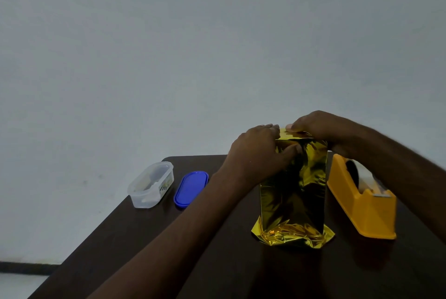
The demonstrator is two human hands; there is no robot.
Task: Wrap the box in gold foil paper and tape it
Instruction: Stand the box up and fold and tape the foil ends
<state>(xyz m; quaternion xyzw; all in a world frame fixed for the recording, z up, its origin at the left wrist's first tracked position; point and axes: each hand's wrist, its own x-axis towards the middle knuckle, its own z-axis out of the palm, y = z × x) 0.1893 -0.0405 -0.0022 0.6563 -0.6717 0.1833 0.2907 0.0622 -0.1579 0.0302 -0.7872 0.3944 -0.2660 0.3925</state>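
Head view: both hands [259,151] [321,130] pinch gold foil [294,190] upright on dark table [135,233], by grey wall [193,45].

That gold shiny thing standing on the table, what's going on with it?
A person is wrapping a box in gold foil. It stands upright on the dark table. The left hand and right hand fold the foil at its top end; the bottom end is still loose. An orange tape dispenser waits beside it.

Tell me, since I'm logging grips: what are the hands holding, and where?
Both hands, left and right, pinch the top end of the upright gold foil-wrapped box.
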